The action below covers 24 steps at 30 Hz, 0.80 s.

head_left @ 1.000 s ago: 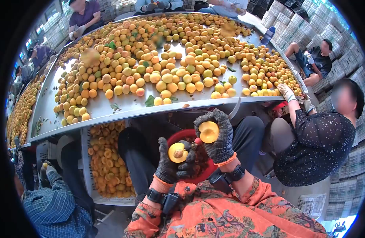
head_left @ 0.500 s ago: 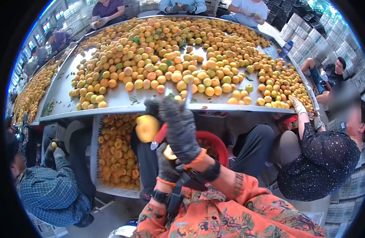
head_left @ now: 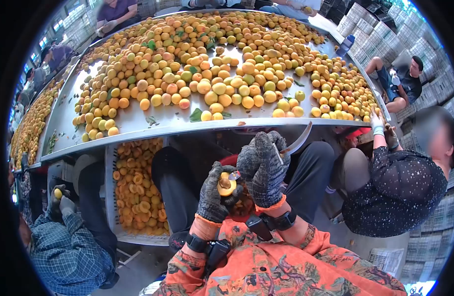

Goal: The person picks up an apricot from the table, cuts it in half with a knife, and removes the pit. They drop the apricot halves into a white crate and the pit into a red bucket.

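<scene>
My left hand (head_left: 213,196), in a dark knit glove, holds an opened apricot half (head_left: 226,184) with the brown pit side facing up. Close beside it on the right, my right hand (head_left: 263,170) is closed around a tool with a curved blade (head_left: 298,140) that points up and to the right. A small metal tip (head_left: 234,175) touches the upper edge of the apricot half. Under both hands, a red bowl (head_left: 230,160) is mostly hidden.
Whole apricots (head_left: 219,89) cover much of the metal table (head_left: 177,126) in front. A white crate (head_left: 111,197) of apricot halves stands left of my legs. Co-workers sit at left and right, one in a dotted dark top (head_left: 392,197). Stacked crates (head_left: 434,207) stand far right.
The right hand has moved right and down from over the left. A blurred apricot piece left of the hands is gone from there. The left hand has risen slightly, and the view has shifted.
</scene>
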Each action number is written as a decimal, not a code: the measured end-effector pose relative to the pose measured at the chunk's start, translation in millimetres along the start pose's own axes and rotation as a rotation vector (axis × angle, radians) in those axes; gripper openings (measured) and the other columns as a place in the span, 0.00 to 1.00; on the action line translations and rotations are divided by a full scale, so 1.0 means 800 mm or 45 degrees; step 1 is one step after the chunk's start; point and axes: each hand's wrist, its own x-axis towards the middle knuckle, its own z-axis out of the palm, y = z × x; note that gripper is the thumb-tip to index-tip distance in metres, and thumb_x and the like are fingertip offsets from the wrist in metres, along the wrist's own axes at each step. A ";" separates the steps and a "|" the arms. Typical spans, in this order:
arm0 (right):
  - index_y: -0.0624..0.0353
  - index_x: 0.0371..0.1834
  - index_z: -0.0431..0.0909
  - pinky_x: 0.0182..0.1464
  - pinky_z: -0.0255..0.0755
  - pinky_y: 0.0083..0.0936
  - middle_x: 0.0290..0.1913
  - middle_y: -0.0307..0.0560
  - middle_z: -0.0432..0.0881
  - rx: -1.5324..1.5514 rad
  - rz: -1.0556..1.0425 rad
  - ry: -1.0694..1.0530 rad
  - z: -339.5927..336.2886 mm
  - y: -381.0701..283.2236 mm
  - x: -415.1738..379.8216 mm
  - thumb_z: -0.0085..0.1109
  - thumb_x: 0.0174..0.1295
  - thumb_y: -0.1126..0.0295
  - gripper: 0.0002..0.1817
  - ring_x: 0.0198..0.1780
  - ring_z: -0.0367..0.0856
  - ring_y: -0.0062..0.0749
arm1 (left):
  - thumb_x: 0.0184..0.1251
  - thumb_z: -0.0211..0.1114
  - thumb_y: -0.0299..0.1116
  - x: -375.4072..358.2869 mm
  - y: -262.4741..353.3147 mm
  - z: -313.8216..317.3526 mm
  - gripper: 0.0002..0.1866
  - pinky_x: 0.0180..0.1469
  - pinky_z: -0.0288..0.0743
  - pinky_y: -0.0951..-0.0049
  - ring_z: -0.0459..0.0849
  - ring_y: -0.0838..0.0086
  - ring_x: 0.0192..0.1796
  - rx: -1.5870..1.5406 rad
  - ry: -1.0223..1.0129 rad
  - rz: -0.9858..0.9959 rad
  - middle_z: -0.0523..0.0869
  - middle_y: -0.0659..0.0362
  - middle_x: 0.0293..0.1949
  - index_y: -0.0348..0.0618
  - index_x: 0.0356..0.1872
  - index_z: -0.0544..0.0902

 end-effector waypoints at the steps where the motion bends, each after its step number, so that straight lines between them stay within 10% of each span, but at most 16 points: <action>1: 0.50 0.24 0.65 0.13 0.56 0.19 0.14 0.32 0.62 0.004 0.000 0.009 -0.002 0.001 -0.003 0.56 0.66 0.71 0.13 0.11 0.59 0.19 | 0.72 0.53 0.48 0.000 -0.003 0.005 0.18 0.32 0.81 0.75 0.83 0.73 0.35 0.006 0.003 -0.006 0.83 0.59 0.36 0.42 0.43 0.78; 9: 0.56 0.31 0.72 0.20 0.64 0.14 0.21 0.32 0.72 -0.075 0.028 -0.118 -0.028 -0.015 -0.018 0.61 0.63 0.71 0.07 0.20 0.71 0.12 | 0.73 0.52 0.45 -0.002 -0.017 0.035 0.16 0.20 0.76 0.80 0.83 0.76 0.27 0.195 0.198 -0.044 0.83 0.61 0.29 0.43 0.38 0.79; 15: 0.56 0.30 0.74 0.21 0.64 0.15 0.24 0.34 0.73 0.053 0.072 -0.086 -0.047 -0.020 -0.014 0.59 0.65 0.70 0.07 0.23 0.72 0.12 | 0.67 0.60 0.42 0.014 -0.020 0.011 0.12 0.29 0.79 0.73 0.84 0.70 0.32 0.237 0.013 -0.202 0.84 0.59 0.31 0.43 0.39 0.79; 16: 0.56 0.30 0.74 0.20 0.63 0.15 0.21 0.33 0.71 -0.470 -0.323 -0.093 -0.050 -0.012 -0.007 0.59 0.65 0.68 0.08 0.21 0.71 0.12 | 0.67 0.60 0.42 0.015 -0.019 0.008 0.12 0.29 0.79 0.73 0.84 0.70 0.32 0.243 0.010 -0.207 0.84 0.59 0.31 0.43 0.39 0.79; 19: 0.57 0.31 0.74 0.20 0.63 0.16 0.18 0.32 0.69 -0.326 -0.043 -0.031 -0.053 -0.020 -0.019 0.59 0.66 0.68 0.08 0.19 0.70 0.14 | 0.51 0.69 0.35 0.014 -0.022 0.007 0.16 0.41 0.78 0.66 0.84 0.58 0.39 1.901 -0.488 0.907 0.84 0.54 0.35 0.42 0.40 0.79; 22: 0.54 0.31 0.74 0.17 0.62 0.18 0.20 0.33 0.70 -0.327 -0.053 0.049 -0.054 -0.015 -0.021 0.58 0.66 0.66 0.07 0.16 0.67 0.17 | 0.37 0.71 0.29 0.014 -0.038 0.013 0.22 0.47 0.73 0.64 0.80 0.49 0.44 1.357 -0.163 0.257 0.82 0.50 0.37 0.42 0.40 0.78; 24: 0.54 0.30 0.73 0.21 0.64 0.21 0.21 0.36 0.69 -0.976 -0.431 -0.037 -0.060 -0.013 -0.023 0.59 0.64 0.69 0.07 0.20 0.70 0.23 | 0.39 0.68 0.27 0.016 -0.048 0.015 0.21 0.45 0.74 0.66 0.80 0.49 0.44 1.474 -0.289 0.581 0.82 0.47 0.37 0.42 0.41 0.78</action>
